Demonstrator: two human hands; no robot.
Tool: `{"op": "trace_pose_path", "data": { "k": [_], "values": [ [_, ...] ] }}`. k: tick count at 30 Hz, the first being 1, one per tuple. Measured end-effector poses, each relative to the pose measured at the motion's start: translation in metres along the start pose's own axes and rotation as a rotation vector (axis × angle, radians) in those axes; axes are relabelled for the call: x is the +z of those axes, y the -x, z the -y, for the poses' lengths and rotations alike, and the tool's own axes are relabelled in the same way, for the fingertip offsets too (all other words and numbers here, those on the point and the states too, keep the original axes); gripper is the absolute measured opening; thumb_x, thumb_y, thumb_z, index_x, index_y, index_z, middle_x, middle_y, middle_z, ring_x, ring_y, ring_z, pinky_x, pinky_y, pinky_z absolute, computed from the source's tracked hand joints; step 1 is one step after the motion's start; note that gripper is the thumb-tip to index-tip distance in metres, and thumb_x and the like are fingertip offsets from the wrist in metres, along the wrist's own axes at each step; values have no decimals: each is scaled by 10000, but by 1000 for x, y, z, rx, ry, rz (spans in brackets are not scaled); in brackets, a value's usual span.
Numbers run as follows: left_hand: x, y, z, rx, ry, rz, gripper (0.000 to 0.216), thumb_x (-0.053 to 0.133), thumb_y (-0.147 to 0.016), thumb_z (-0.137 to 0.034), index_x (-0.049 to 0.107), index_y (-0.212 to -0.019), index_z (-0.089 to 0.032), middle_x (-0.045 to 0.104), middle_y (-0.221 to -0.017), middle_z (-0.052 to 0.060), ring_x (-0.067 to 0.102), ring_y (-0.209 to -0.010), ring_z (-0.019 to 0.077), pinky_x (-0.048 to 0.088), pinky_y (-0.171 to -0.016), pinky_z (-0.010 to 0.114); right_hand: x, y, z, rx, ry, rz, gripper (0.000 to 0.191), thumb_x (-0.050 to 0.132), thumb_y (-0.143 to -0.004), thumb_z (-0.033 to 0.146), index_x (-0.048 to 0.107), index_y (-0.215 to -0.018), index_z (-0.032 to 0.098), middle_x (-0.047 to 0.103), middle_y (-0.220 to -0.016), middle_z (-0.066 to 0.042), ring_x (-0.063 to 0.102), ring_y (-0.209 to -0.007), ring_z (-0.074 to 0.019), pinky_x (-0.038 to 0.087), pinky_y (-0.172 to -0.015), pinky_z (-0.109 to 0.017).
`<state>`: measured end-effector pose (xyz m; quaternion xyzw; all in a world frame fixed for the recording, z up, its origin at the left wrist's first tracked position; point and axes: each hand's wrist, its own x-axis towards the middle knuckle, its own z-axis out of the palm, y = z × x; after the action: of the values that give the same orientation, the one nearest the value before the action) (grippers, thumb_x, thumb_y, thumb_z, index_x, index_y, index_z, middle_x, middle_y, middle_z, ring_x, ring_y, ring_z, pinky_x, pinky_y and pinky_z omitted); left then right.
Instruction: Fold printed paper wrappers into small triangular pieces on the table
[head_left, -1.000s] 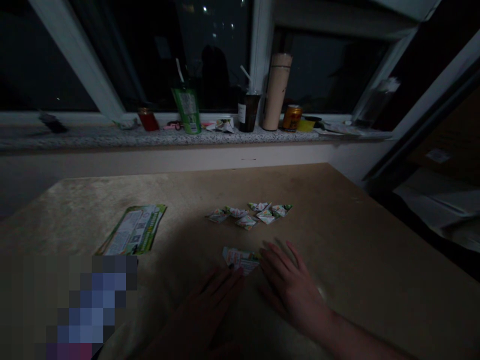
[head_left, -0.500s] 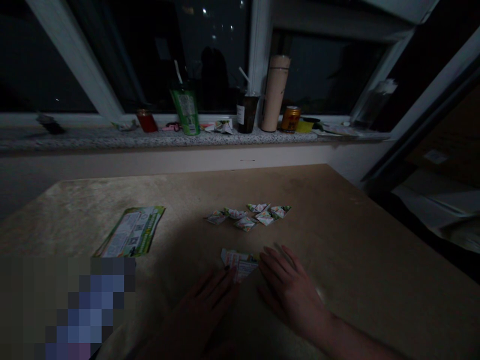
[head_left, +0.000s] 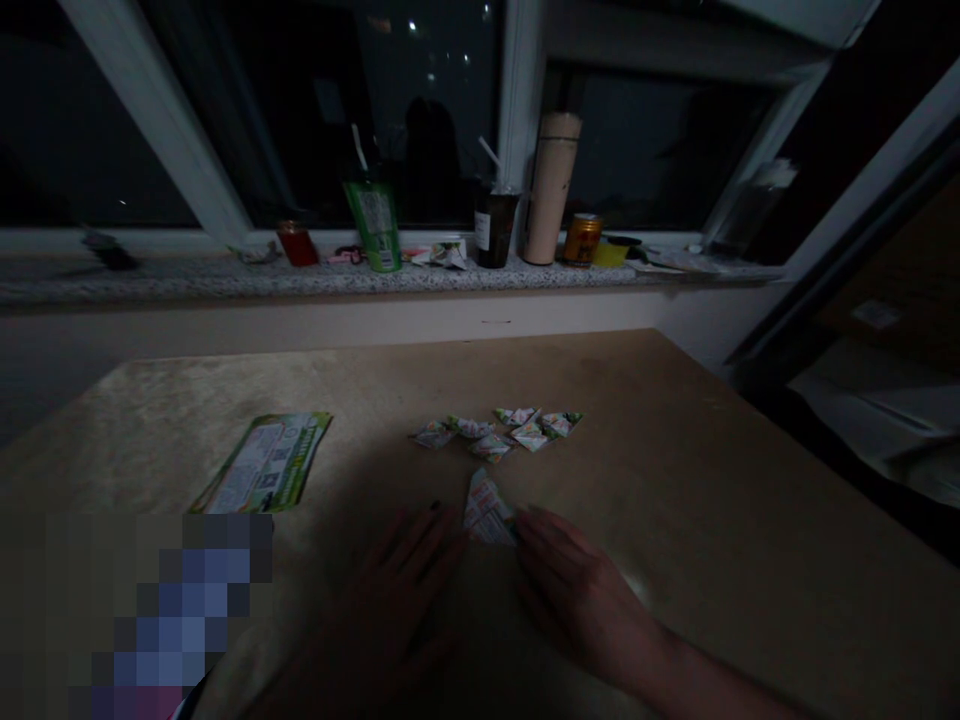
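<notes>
A folded piece of printed paper (head_left: 489, 512), roughly triangular, lies on the tabletop between my hands with its point facing away from me. My left hand (head_left: 409, 565) rests flat on the table, fingers stretched out and a little spread, its fingertips at the paper's left edge. On the other side, my right hand (head_left: 574, 575) lies with its fingers extended and its fingertips touching the paper's lower right corner. Just beyond sit several small folded paper pieces (head_left: 491, 445) in a loose cluster. The left hand is in deep shadow.
Green-and-white printed sheets (head_left: 266, 465) lie at the table's left. Along the granite windowsill (head_left: 337, 283) stand a red jar (head_left: 298, 243), a green cup with a straw (head_left: 377, 225), a dark drink cup (head_left: 494, 228), a pink tumbler (head_left: 552, 190) and an orange can (head_left: 582, 241).
The folded paper has turned, so a point now faces away where a wide edge lay before. My left hand has drawn back slightly to the left; the right hand has barely moved.
</notes>
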<state>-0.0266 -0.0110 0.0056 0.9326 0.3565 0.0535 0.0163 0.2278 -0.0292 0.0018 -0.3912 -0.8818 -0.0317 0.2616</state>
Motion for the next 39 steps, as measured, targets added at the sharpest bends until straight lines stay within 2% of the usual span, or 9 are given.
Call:
{"op": "trace_pose_path", "data": {
  "k": [7,12,20,24,27,31,34,37,39],
  "values": [
    [0,-5,5,-31,-53,-64,650,462,-890,-483,203,-1449,-277,222,-1511,53,233,-1352,298,208,-1075,487,-2,-1,2,-55,-106,32,213,469,-870,150,615,-1021,118,675,-1019,-118,577,-1075,-204,332,-1083,-447],
    [-2,-7,5,-47,-69,-63,612,448,-903,-469,236,-1442,-271,250,-1502,61,251,-1343,299,232,-1064,492,-1,1,4,-115,-137,36,193,470,-890,170,600,-1031,146,687,-998,-82,569,-1077,-176,235,-1124,-447],
    [5,-18,-3,-71,-12,-118,503,476,-902,-359,388,-1367,-189,460,-1368,67,380,-1247,253,278,-1061,431,-3,-2,2,-239,-145,157,284,446,-926,273,559,-1168,176,661,-1120,-49,430,-1246,-189,61,-1144,-494],
    [6,-26,-9,-74,43,-121,420,442,-910,-263,436,-1324,-189,495,-1322,64,415,-1210,230,328,-1035,403,-17,-11,2,-285,-186,359,359,405,-942,295,493,-1265,168,559,-1287,-60,329,-1320,-186,161,-1134,-437],
    [2,-33,-13,-67,82,-112,415,408,-913,-193,432,-1327,-204,495,-1318,52,424,-1201,208,343,-1026,378,-18,-14,3,-275,-232,403,350,395,-945,298,508,-1246,159,542,-1305,-57,367,-1294,-172,286,-1085,-346],
    [0,-37,-16,-61,96,-98,420,391,-925,-185,412,-1344,-210,483,-1342,39,408,-1215,200,333,-1032,369,-12,-8,0,-225,-290,253,278,447,-912,214,564,-1161,175,629,-1183,-55,492,-1177,-139,346,-1039,-315],
    [1,-38,-15,-55,94,-56,435,401,-919,-170,407,-1351,-219,482,-1357,27,416,-1212,206,338,-1025,380,-11,-7,-7,-88,-254,117,254,461,-904,185,587,-1125,197,644,-1152,-67,515,-1155,-172,340,-1045,-399],
    [2,-38,-11,-13,132,8,514,409,-879,-87,372,-1373,-223,455,-1388,18,421,-1216,195,353,-1019,370,-10,-8,-14,50,-236,95,305,516,-883,229,558,-1183,200,619,-1192,-80,488,-1188,-201,336,-1047,-437],
    [2,-38,-8,26,184,32,569,392,-851,-28,358,-1381,-231,440,-1402,5,404,-1238,175,355,-1027,347,-8,-9,-17,77,-223,117,317,543,-871,251,559,-1186,215,620,-1195,-65,472,-1205,-212,338,-1043,-448]
  ]
}}
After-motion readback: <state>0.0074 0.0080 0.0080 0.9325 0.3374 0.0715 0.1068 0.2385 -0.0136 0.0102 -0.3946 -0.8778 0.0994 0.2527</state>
